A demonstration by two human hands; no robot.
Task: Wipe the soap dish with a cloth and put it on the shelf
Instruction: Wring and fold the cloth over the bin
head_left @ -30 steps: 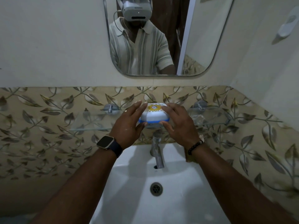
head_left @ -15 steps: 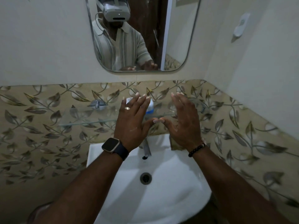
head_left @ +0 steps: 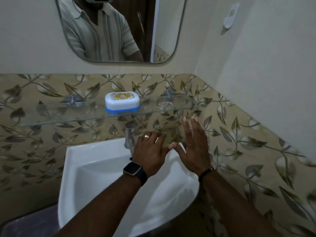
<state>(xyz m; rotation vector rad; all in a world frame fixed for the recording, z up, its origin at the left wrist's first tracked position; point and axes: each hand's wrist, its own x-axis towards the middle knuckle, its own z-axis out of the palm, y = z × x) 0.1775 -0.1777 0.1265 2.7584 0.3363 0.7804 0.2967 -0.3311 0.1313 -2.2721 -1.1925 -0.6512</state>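
Observation:
The soap dish, white with a blue base and a yellow patterned lid, stands on the glass shelf fixed to the leaf-patterned wall. Nothing touches it. My left hand, with a ring and a smartwatch, hovers open over the back right of the basin, below the shelf. My right hand, with a bead bracelet, is open beside it, fingers spread and pointing up toward the shelf's edge. Both hands are empty. A yellowish cloth shows partly behind my hands on the basin's back rim.
A white basin sits below the shelf with a chrome tap at its back. A mirror hangs above. A small clear object lies on the shelf's right end. A white hook is on the right wall.
Both hands let go of the soap dish on the shelf and dropped down and to the right over the basin. The dish stays on the shelf, now in full view.

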